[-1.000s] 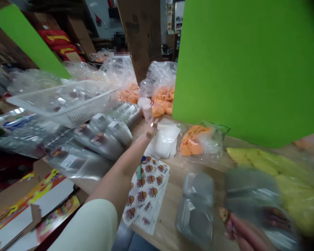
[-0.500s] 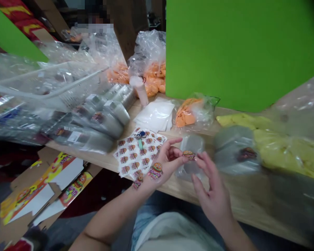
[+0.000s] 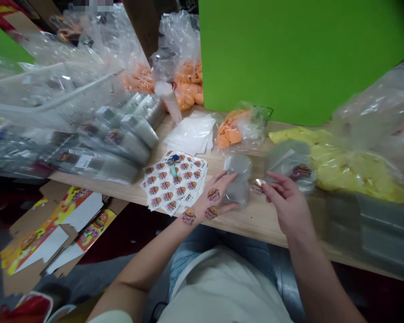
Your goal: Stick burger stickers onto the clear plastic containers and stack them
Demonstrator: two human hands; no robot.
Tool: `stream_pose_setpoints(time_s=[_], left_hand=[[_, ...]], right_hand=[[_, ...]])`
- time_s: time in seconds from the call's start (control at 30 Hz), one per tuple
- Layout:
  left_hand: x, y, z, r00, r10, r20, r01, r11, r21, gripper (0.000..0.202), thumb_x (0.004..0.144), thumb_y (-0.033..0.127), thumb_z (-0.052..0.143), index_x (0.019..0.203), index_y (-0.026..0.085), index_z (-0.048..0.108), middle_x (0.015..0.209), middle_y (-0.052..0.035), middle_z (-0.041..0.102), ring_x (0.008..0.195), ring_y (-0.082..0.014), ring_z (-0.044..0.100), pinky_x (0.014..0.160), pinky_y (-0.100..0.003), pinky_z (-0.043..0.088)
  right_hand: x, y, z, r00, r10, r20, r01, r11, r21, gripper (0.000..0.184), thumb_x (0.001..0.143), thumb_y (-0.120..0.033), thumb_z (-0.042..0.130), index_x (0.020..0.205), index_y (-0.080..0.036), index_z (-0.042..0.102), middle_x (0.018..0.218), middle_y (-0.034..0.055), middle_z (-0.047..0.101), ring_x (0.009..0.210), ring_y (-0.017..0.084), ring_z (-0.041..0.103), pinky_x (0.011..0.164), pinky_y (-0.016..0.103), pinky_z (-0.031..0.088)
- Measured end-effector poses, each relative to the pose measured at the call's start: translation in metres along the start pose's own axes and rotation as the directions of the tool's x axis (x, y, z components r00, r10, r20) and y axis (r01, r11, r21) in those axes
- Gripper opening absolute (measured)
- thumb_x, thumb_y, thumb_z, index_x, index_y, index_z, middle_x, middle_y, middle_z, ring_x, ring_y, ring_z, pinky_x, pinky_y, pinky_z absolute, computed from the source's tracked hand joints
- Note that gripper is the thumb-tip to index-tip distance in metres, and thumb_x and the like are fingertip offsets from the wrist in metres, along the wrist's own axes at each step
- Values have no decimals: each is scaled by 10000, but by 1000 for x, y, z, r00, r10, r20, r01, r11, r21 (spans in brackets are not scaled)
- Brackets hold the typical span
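My left hand (image 3: 218,197) is at the table's near edge, with its thumb and fingers round a small clear plastic container (image 3: 238,177). Three burger stickers (image 3: 210,211) are stuck on the back of that hand and wrist. My right hand (image 3: 286,204) is just to the right, its fingertips pinching a small burger sticker (image 3: 257,189) beside the container. A sheet of burger stickers (image 3: 175,181) lies left of my left hand. A second clear container (image 3: 291,163) with a sticker on it sits behind my right hand, blurred.
On the wooden table (image 3: 256,220) lie white sheets (image 3: 191,137), a bag of orange pieces (image 3: 234,130), a bag of yellow pieces (image 3: 343,168), a small bottle (image 3: 168,101) and bagged stacks of clear containers (image 3: 121,139). A green board (image 3: 289,58) stands behind. Printed cardboard (image 3: 54,229) lies on the floor.
My left hand drew back from the small bottle at the far side to the near edge. Both hands met over a sticker, and now the left is round the clear container.
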State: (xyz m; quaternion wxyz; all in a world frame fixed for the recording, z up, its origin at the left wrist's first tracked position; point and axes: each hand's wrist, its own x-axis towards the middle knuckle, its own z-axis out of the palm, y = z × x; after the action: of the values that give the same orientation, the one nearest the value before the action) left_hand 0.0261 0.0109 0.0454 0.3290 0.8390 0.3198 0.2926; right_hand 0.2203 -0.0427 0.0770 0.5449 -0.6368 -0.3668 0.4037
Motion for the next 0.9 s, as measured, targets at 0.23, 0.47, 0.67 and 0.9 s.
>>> stream_pose_setpoints(time_s=[0.23,0.47,0.67,0.9], left_hand=[[-9,-10,3,999,-7,-53,6,1000,-22,947,636,476,714,1400,218,217,1446,-126,291,1358,-320,208,1105,-508,210],[-24,-5,0,992,-98,-82,86,986,-140,621,823,256,533,1384,226,270,1437,-67,336,1375,-257,193,1139,-456,177],[-26,0,7,983,-179,-46,158,942,-297,491,889,267,434,1366,247,319,1437,-47,350,1372,-218,216,1139,-435,190],[-25,-1,15,962,-248,-118,197,922,-333,408,920,295,368,1325,248,387,1404,-32,402,1353,-184,265,1133,-400,214]], right_hand=[[8,4,23,967,90,240,-83,996,-38,471,702,-335,668,1126,-207,508,737,-12,658,690,135,610,638,280,472],[13,7,32,968,55,247,-33,995,-91,429,712,-357,650,1095,-218,515,707,-19,641,659,137,602,623,284,465],[7,6,37,978,72,194,-41,987,-157,438,703,-367,654,1082,-199,513,674,-25,627,619,132,586,608,280,451],[6,4,36,977,31,210,12,979,-201,412,727,-365,632,1084,-196,516,685,-19,628,618,128,575,604,276,441]])
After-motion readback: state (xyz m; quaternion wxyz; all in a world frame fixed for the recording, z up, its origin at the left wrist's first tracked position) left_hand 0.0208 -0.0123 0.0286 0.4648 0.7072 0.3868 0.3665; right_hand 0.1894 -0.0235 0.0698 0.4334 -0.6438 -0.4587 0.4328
